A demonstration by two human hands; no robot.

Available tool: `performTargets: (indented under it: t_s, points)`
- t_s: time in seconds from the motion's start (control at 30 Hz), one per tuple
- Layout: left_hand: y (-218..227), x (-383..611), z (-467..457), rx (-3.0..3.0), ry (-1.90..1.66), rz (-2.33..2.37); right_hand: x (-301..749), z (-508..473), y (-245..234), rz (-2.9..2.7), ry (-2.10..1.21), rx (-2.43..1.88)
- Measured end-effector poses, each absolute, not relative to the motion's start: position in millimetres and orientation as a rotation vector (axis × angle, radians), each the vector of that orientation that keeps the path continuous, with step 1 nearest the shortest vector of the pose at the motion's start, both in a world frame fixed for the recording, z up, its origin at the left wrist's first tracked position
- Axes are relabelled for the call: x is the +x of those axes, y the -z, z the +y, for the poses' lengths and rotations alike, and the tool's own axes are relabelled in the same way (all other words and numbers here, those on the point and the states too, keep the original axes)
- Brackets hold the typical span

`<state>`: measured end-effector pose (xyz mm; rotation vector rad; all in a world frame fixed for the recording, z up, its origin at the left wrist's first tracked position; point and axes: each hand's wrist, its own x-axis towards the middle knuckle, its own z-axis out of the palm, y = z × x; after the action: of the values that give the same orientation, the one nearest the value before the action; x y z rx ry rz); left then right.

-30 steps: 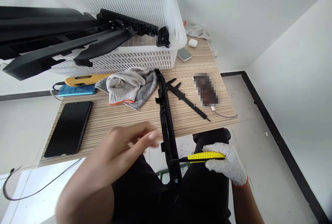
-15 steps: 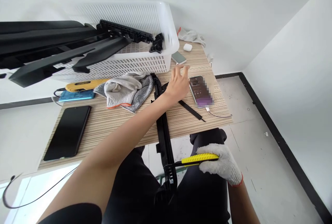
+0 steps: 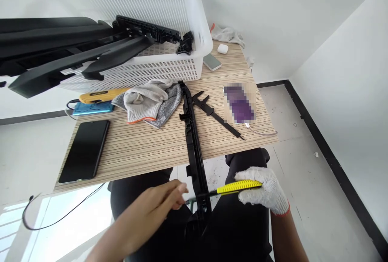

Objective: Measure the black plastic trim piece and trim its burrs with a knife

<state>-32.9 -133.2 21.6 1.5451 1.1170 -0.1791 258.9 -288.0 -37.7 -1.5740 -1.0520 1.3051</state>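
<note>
A long black plastic strip (image 3: pixel 193 140) runs from the wooden table (image 3: pixel 145 144) down to my lap. My right hand (image 3: pixel 266 191), in a white knit glove, is closed round a yellow-handled knife (image 3: pixel 236 187) whose blade tip touches the strip's lower end. My bare left hand (image 3: pixel 154 209) hovers just left of that end, fingers loosely together and pointing at the strip, holding nothing I can see.
On the table lie a black caliper (image 3: pixel 216 115), a lit phone (image 3: pixel 239 104), a dark phone (image 3: pixel 85 151), grey gloves (image 3: pixel 148 100), a yellow cutter (image 3: pixel 100 94). A white basket (image 3: pixel 157 68) holds long black parts (image 3: pixel 60 55). An earbud case (image 3: pixel 222 48) sits at the back.
My left hand has drawn back from the lit phone on the table to just left of the strip's lower end. The right hand and knife have held still.
</note>
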Motion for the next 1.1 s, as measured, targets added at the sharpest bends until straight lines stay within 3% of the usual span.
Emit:
performTargets:
  t_s: [0.23, 0.77, 0.93, 1.1]
  points:
    - [26, 1, -153, 1.235, -0.046, 1.028, 255, -283, 37, -0.978, -1.456, -1.561]
    - [30, 11, -139, 1.346, -0.239, 1.139, 255, -284, 34, -0.977, -1.386, -1.6]
    - [23, -1, -135, 1.561, -0.079, 1.167, 252, -283, 36, -0.996, -1.381, -1.574]
    - [-30, -18, -120, 1.974, 0.306, 1.229, 250, -279, 35, -1.0, -1.299, -1.582]
